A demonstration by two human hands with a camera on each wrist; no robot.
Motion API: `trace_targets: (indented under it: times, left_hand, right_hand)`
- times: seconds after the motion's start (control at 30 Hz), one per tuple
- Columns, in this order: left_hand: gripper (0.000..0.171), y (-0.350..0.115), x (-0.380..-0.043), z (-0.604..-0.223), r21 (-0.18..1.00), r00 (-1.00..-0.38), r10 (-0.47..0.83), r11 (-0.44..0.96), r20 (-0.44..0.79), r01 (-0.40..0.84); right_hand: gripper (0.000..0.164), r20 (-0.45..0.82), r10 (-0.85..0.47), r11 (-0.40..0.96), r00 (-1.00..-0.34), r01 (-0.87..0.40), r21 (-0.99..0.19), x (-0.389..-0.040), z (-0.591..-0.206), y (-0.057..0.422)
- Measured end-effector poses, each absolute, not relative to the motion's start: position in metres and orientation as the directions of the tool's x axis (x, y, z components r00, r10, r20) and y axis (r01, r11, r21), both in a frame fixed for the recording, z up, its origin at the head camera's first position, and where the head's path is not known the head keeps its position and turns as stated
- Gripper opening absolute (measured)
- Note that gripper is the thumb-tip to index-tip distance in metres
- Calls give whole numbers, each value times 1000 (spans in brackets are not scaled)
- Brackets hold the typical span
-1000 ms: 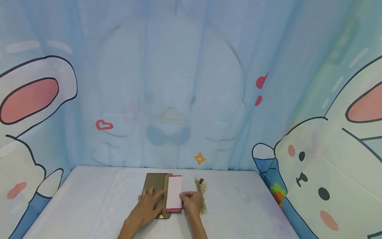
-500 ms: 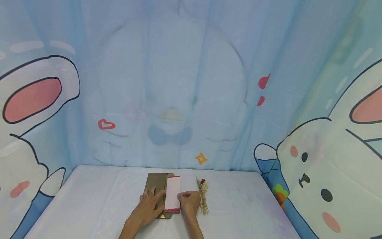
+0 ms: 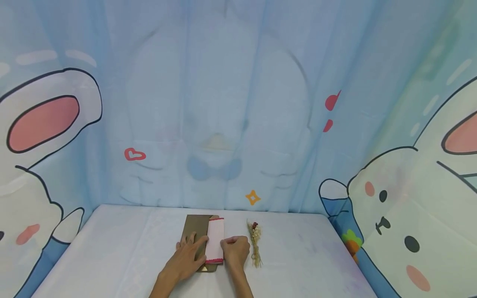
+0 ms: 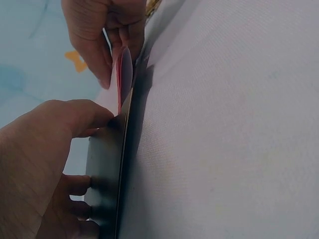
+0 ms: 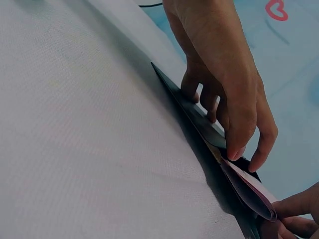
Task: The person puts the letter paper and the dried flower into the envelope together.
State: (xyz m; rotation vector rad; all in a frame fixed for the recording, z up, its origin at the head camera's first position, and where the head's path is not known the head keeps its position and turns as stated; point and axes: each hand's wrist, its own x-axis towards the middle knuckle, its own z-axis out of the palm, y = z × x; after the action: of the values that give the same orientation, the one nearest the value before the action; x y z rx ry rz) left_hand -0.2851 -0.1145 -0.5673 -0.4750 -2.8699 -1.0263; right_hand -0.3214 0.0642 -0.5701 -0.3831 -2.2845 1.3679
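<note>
A brownish-gold envelope (image 3: 197,225) lies flat near the table's middle. My left hand (image 3: 186,257) rests on it with spread fingers, its thumb near the opening on the right side. At that side sits a folded pale pink card (image 3: 215,240) with red edges; in the left wrist view the card (image 4: 125,69) bows open along its fold, its near end at the envelope's mouth. My right hand (image 3: 236,250) pinches the card's right edge between thumb and fingers. How deep the card sits inside is hidden.
A small bunch of dried flowers (image 3: 255,244) lies just right of my right hand. White cloth covers the table (image 3: 298,256). Behind it hangs a blue curtain (image 3: 216,103) printed with cartoon rabbits.
My right hand has moved left with the card, bringing it further over the envelope and leaving a wider gap to the flowers. My left hand stays on the envelope. The head view shifts slightly.
</note>
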Motion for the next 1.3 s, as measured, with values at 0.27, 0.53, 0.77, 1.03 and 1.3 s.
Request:
trace_targets:
  times: [0.27,0.53,0.77,1.03,1.3]
  left_hand:
    - [53,-114,-286,-566,611,-951,264,729,163,307]
    - [53,-113,-287,-565,602,-950,260,735,171,310]
    - [53,-113,-288,-566,599,-948,262,735,182,318]
    - [53,-113,-286,-566,613,-953,253,731,166,300]
    - [52,-113,-286,-565,608,-955,249,737,160,295]
  right_hand:
    - [15,260,439,485,-860,-17,-874,-320,-565,61]
    - [16,251,436,475,-864,-16,-880,-322,-566,58]
    - [16,333,428,465,-840,-111,-879,-329,-580,59]
    - [15,355,410,475,-840,-135,-869,-328,-579,56]
    - [15,282,388,496,-877,-59,-867,-320,-569,51]
